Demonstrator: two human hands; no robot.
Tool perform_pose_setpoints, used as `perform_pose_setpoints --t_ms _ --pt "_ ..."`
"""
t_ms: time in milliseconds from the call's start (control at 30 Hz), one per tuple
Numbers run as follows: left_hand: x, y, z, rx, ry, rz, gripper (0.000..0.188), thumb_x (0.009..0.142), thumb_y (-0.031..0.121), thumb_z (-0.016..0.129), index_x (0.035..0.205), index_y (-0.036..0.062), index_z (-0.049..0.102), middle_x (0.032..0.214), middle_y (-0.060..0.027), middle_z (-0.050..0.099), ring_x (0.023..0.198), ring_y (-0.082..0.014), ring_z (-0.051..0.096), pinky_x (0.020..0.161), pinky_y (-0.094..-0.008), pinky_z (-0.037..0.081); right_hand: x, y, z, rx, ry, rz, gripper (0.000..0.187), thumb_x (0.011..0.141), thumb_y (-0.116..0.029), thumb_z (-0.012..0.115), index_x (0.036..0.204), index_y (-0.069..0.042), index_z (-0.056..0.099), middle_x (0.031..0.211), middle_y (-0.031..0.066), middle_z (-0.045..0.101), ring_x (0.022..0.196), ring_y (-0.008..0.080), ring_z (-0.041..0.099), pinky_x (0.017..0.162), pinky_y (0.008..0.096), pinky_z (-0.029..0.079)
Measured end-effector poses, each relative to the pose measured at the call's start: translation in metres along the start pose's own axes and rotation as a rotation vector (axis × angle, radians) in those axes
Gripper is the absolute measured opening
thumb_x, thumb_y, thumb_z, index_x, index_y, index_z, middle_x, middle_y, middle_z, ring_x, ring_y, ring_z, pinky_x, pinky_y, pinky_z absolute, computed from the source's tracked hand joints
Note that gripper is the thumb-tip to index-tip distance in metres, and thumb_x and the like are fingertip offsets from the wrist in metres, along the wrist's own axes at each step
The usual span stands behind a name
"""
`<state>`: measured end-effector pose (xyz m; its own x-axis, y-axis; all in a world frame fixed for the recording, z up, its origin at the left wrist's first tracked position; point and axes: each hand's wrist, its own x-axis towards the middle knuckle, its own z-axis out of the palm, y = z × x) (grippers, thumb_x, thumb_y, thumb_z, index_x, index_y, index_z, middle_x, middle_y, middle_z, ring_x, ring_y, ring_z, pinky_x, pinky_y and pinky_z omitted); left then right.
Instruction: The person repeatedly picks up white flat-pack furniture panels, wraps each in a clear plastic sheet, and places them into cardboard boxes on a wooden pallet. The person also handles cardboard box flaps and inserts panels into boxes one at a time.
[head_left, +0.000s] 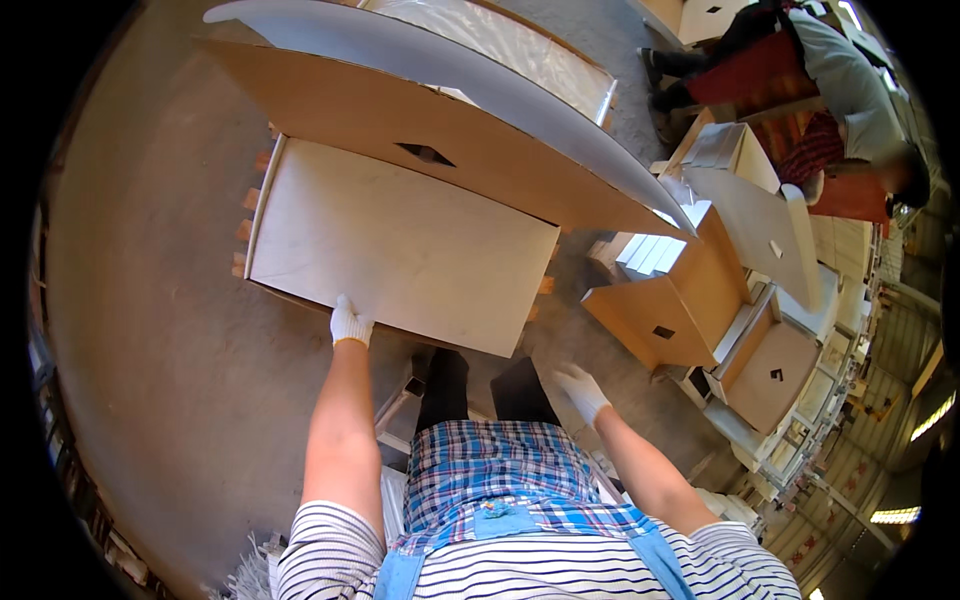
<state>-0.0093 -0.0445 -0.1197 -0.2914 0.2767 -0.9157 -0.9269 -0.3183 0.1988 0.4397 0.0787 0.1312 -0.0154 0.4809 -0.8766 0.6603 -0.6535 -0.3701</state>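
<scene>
A broad white panel (400, 240) lies flat in a shallow cardboard box (300, 293) in front of me. My left hand (350, 322), in a white knit glove, is at the near edge of the box. Its thumb lies over the panel and the other fingers curl out of sight at the rim. My right hand (582, 392), gloved too, hangs beside my right leg, away from the box. Motion blurs it somewhat, but its fingers look stretched out with nothing in them. Behind the panel stands a tall cardboard flap (500, 165) with a diamond-shaped hole.
Wooden pallet ends (243, 230) stick out under the box. To the right stand an open carton (665, 315) with white pieces in it and several more cartons and panels. A person (850, 90) bends over at the far right. A metal stand leg (395, 400) is by my legs.
</scene>
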Motion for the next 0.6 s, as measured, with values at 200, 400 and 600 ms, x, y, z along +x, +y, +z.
perform_pose_setpoints --t_ms 200,400,600 --pt "-0.016 -0.006 0.016 0.031 -0.003 -0.013 0.042 0.105 0.027 0.041 0.137 -0.0004 0.045 0.142 -0.0145 0.049 0.128 -0.0345 0.049 0.107 -0.0511 0.044 0.122 -0.097 0.034 0.143 0.164 0.032 0.056 0.090 -0.043 0.059 0.130 -0.004 0.055 0.118 0.0163 0.066 0.104 0.0298 0.063 0.089 0.0390 0.048" --pt "-0.025 -0.014 0.027 0.251 0.091 0.101 0.044 0.104 0.030 0.043 0.135 -0.0020 0.047 0.139 -0.0141 0.052 0.126 -0.0323 0.051 0.106 -0.0487 0.045 0.151 -0.095 0.065 0.003 0.406 0.146 0.062 0.084 -0.048 0.060 0.128 -0.005 0.056 0.115 0.0205 0.065 0.111 0.0339 0.063 0.093 0.0397 0.049" --pt "-0.037 -0.017 0.036 0.226 0.088 0.132 0.046 0.104 0.031 0.042 0.136 -0.0021 0.046 0.142 -0.0133 0.049 0.127 -0.0322 0.050 0.108 -0.0483 0.042 0.133 -0.120 0.081 -0.160 0.547 0.205 0.068 0.083 -0.049 0.060 0.134 -0.006 0.051 0.125 0.0222 0.060 0.113 0.0382 0.061 0.096 0.0439 0.049"
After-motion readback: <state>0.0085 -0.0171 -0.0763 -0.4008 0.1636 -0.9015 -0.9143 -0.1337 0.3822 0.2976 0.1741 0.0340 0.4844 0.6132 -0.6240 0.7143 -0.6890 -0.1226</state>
